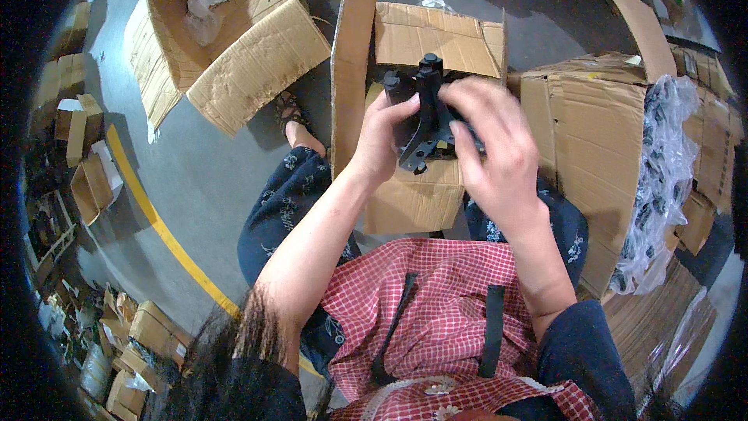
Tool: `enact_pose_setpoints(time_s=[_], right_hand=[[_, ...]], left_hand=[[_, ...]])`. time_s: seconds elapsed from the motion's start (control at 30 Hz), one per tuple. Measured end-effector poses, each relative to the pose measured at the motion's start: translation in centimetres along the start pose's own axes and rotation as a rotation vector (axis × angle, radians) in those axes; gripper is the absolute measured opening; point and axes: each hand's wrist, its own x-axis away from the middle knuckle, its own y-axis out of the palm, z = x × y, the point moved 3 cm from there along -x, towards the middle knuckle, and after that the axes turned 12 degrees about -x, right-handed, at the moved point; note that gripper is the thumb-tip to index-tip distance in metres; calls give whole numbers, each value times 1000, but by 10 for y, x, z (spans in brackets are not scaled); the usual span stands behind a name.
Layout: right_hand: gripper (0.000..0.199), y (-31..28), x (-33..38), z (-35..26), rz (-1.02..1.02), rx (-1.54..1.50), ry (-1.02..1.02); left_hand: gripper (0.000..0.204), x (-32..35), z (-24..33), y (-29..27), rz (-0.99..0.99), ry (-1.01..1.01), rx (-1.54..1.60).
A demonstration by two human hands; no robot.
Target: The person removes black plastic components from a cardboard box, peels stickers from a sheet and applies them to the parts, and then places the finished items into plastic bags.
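My left hand is closed round a black plastic part with upright cylindrical posts and a flat, perforated base. It is held over the open cardboard box between my knees. Beside its right side is my right hand, slightly blurred, with the thumb and fingers apart and curved. The right fingertips come close to the part; whether they touch it I cannot tell. More dark pieces partly show below the part, but my hands hide most of the box's inside.
At the far left stands a large open carton with crumpled plastic inside. Close on my right, another carton has clear plastic bags of dark parts beside it. A yellow line crosses the floor. Scrap cardboard lies at lower left.
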Motion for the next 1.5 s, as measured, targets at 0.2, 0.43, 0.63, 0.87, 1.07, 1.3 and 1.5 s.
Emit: enact_pose_setpoints(time_s=[0.2,0.43,0.63,0.87,1.07,1.3,1.5], right_hand=[[39,13,11,50,-55,-34,348],[28,6,22,72,-21,-174,445],[24,1,18,66,-127,-238,528],[17,-3,16,62,-207,-159,583],[20,9,26,84,-147,-344,690],[35,35,43,112,-60,-908,814],[61,33,44,113,86,-1355,850]], left_hand=[[32,5,-8,7,-44,-115,-115],[20,0,-17,-2,-122,-143,-202],[21,-1,-14,5,-101,-192,-266],[27,1,-19,3,-118,-213,-422],[29,0,-14,6,-120,-163,-281],[36,6,-14,10,-202,-212,-219],[40,8,-5,11,-263,-301,-173]])
